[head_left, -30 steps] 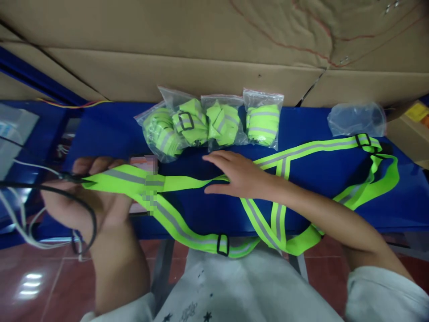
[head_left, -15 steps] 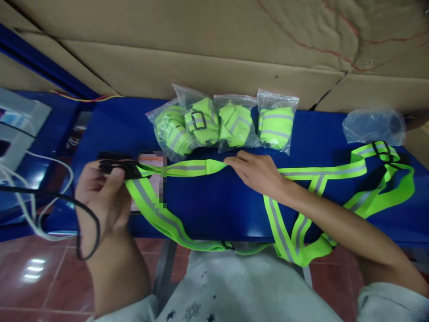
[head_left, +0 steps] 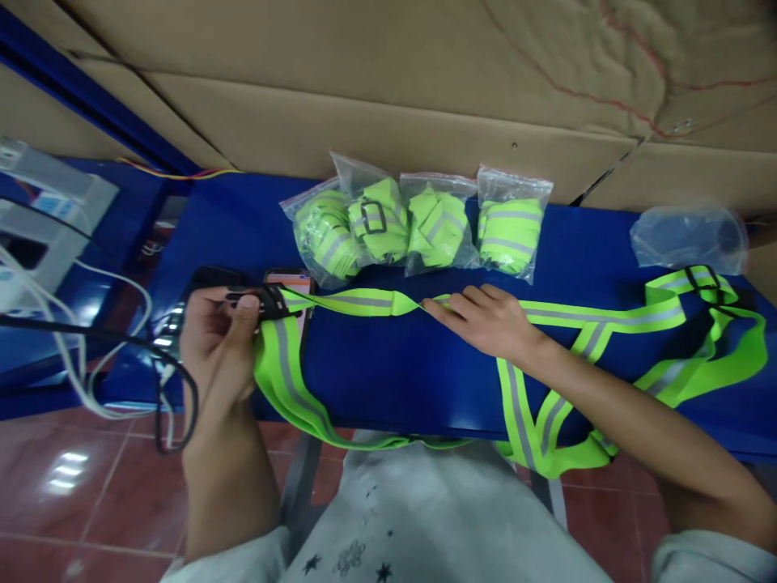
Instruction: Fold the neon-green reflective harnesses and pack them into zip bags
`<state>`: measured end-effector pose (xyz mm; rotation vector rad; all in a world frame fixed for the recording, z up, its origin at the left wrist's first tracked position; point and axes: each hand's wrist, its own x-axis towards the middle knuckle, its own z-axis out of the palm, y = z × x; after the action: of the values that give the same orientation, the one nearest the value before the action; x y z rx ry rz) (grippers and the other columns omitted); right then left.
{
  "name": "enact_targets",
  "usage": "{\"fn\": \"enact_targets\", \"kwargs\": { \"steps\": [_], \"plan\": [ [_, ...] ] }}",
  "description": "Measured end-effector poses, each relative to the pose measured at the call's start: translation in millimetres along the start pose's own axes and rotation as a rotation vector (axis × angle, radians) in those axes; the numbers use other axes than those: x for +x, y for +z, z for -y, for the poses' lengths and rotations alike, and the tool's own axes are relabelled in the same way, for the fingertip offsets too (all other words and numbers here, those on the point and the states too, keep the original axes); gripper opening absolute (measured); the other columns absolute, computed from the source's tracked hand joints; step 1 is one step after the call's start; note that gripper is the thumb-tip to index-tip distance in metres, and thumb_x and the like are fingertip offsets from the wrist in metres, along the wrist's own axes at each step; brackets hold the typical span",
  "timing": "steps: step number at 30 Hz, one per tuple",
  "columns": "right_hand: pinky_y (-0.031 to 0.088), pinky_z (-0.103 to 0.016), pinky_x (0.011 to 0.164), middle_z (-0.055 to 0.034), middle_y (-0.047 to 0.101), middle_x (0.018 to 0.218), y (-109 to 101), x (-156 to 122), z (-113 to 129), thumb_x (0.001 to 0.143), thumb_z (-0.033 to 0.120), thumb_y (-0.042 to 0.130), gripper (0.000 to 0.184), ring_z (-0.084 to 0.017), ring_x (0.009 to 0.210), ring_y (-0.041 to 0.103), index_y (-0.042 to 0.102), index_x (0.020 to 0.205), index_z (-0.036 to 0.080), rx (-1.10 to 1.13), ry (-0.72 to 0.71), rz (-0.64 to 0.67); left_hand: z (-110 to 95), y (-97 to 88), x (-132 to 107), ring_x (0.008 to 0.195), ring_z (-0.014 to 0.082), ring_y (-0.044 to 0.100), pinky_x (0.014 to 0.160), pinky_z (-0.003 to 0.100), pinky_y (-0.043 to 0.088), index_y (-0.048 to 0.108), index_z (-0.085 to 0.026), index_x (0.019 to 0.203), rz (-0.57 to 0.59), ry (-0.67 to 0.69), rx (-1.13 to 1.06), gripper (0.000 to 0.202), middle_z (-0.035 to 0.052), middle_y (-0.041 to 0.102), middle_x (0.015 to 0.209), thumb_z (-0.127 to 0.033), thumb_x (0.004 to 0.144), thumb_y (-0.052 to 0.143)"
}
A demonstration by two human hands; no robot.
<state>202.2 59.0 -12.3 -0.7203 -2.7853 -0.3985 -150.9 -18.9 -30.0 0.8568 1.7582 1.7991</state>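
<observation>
At the left, my left hand [head_left: 222,340] pinches a black plastic buckle [head_left: 273,301] on the end of a lime-yellow reflective strap harness [head_left: 358,302]. My right hand [head_left: 486,320] is closed on the upper strap, farther right. Between the hands the strap runs nearly level, with a twist just left of my right fingers. A lower loop of the strap hangs from the buckle and sags over the table's front edge. The rest of the harness, with a black slider [head_left: 702,279], spreads to the right. Partly behind the strap lies a phone [head_left: 297,279].
Several clear zip bags [head_left: 513,223] holding folded lime straps line the back of the blue table [head_left: 376,372]. An unfilled clear bag [head_left: 689,239] lies at the far right. Grey equipment [head_left: 66,202] and white cables [head_left: 78,372] are on the left. Brown cardboard [head_left: 364,57] stands behind.
The view has shifted slightly, so the table and bags appear farther right. My left hand and the buckle have moved right, nearer the phone. Both hands keep hold of the harness.
</observation>
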Motion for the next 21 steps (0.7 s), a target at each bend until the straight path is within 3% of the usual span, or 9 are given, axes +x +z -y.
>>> {"fn": "enact_targets", "kwargs": {
  "steps": [5, 10, 12, 14, 21],
  "plan": [
    [0.038, -0.035, 0.068, -0.0055, 0.070, 0.091, 9, -3, -6, 0.102, 0.009, 0.045, 0.041, -0.018, 0.078, 0.057, 0.070, 0.131, 0.024, 0.077, 0.131, 0.083, -8, 2.2, -10, 0.058, 0.0094, 0.059, 0.051, 0.019, 0.046, 0.067, -0.016, 0.094, 0.098, -0.072, 0.031, 0.065, -0.0015, 0.067, 0.075, -0.054, 0.053, 0.101],
    [0.046, -0.040, 0.084, -0.0135, 0.071, 0.122, 1, 2, 0, 0.106, 0.019, 0.044, 0.047, -0.027, 0.104, 0.064, 0.055, 0.151, 0.016, 0.171, 0.218, 0.118, -13, 4.3, -14, 0.057, 0.0068, 0.055, 0.050, 0.015, 0.043, 0.070, -0.016, 0.091, 0.077, 0.072, 0.007, 0.050, -0.0029, 0.064, 0.071, -0.045, 0.062, 0.099],
    [0.046, -0.045, 0.095, -0.0169, 0.065, 0.137, -4, 6, 6, 0.107, 0.022, 0.044, 0.051, -0.031, 0.119, 0.061, 0.047, 0.157, 0.014, 0.175, 0.194, 0.100, -14, 4.9, -14, 0.060, 0.0079, 0.057, 0.053, 0.016, 0.045, 0.071, -0.017, 0.090, 0.073, 0.127, -0.016, 0.043, -0.0021, 0.066, 0.073, -0.039, 0.065, 0.098],
    [0.044, -0.048, 0.103, -0.0177, 0.061, 0.144, -8, 9, 14, 0.107, 0.024, 0.044, 0.050, -0.033, 0.127, 0.057, 0.049, 0.155, 0.012, 0.148, 0.140, 0.088, -16, 6.0, -14, 0.066, 0.0094, 0.061, 0.059, 0.018, 0.048, 0.072, -0.017, 0.091, 0.058, 0.164, -0.047, 0.040, -0.0003, 0.069, 0.077, -0.036, 0.066, 0.097],
    [0.043, -0.048, 0.107, -0.0163, 0.064, 0.140, -2, 14, 30, 0.109, 0.033, 0.043, 0.041, -0.031, 0.126, 0.055, 0.064, 0.135, 0.009, 0.070, -0.038, 0.094, -17, 11.2, -11, 0.065, 0.0075, 0.059, 0.065, 0.017, 0.047, 0.072, -0.016, 0.087, -0.020, 0.239, -0.172, 0.043, -0.0007, 0.070, 0.076, -0.040, 0.063, 0.099]
  ]
}}
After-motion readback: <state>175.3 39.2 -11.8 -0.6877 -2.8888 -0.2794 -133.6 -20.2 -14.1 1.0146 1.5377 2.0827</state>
